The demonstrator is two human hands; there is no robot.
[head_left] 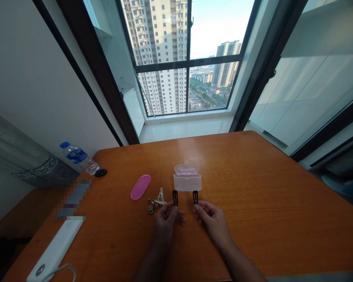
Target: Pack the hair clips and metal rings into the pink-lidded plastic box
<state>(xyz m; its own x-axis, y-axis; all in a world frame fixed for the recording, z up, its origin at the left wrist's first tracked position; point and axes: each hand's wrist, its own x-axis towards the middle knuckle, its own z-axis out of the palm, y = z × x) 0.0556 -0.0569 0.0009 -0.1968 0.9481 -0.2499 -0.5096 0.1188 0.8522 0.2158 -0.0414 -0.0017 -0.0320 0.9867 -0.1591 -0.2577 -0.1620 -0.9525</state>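
Observation:
Pinched between the thumb and fingers of my left hand is a black snap hair clip, held upright. My right hand grips a second black hair clip the same way, a short distance to the right. Just beyond both clips sits a clear plastic box with a pinkish lid part and pink latch. Several gold and pale hair clips lie in a small heap beside my left hand. Farther left is a pink oval lid or tray, flat on the wooden table.
At the table's left edge a water bottle with a blue cap leans over beside a black round object. A long white device with a cable lies at the near left. A window is behind the table.

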